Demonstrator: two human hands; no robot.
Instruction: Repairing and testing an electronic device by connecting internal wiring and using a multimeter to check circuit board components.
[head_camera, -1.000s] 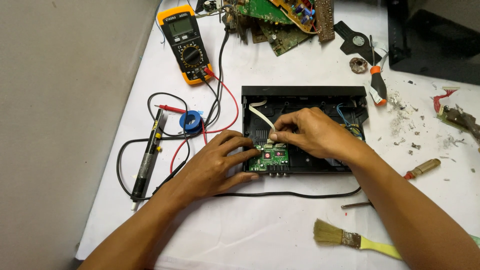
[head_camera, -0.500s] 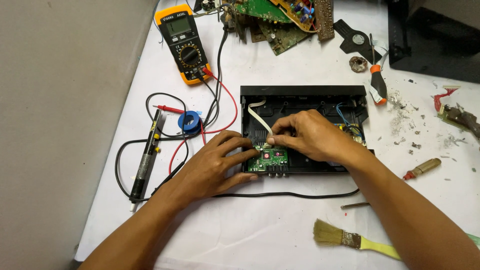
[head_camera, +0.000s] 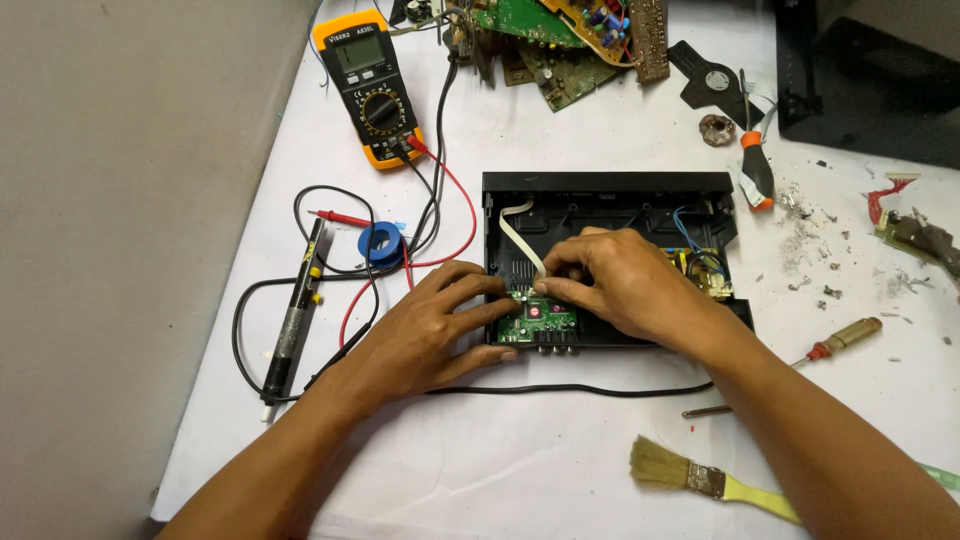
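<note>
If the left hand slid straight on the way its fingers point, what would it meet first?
The left hand points right, fingertips already at the edge of the green circuit board in the black case. Just beyond are the right hand's fingertips on the white ribbon cable; depth is unclear.

Green circuit board (head_camera: 535, 322) with a red centre spot, under both hands, inside a black case (head_camera: 606, 190); white ribbon cable (head_camera: 520, 233) at its 12 o'clock. Yellow-and-black multimeter (head_camera: 368, 87) at the case's 10 o'clock, with red and black leads. Blue tape roll (head_camera: 379, 242) at 9 o'clock. Yellow-handled brush (head_camera: 712, 482), tan bristles, at 5 o'clock. White table (head_camera: 560, 450).
</note>
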